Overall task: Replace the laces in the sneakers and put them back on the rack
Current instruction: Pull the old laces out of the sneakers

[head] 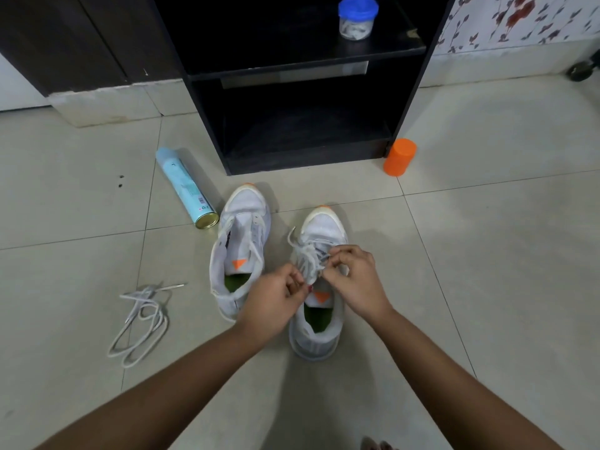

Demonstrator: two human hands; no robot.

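Two white sneakers with orange toe tips stand side by side on the tiled floor. The left sneaker (242, 241) has no lace in its eyelets. The right sneaker (319, 287) carries a white lace (306, 254) over its tongue. My left hand (276, 298) pinches the lace at the sneaker's left side. My right hand (352, 277) pinches the lace from the right, over the tongue. A loose white lace (143, 319) lies coiled on the floor to the left. The black shoe rack (292, 76) stands just behind the sneakers.
A light blue spray can (186, 188) lies on the floor left of the sneakers. An orange cylindrical container (399, 156) stands at the rack's right foot. A blue-lidded clear jar (357, 17) sits on the rack's upper shelf. A castor wheel (581, 71) shows at far right.
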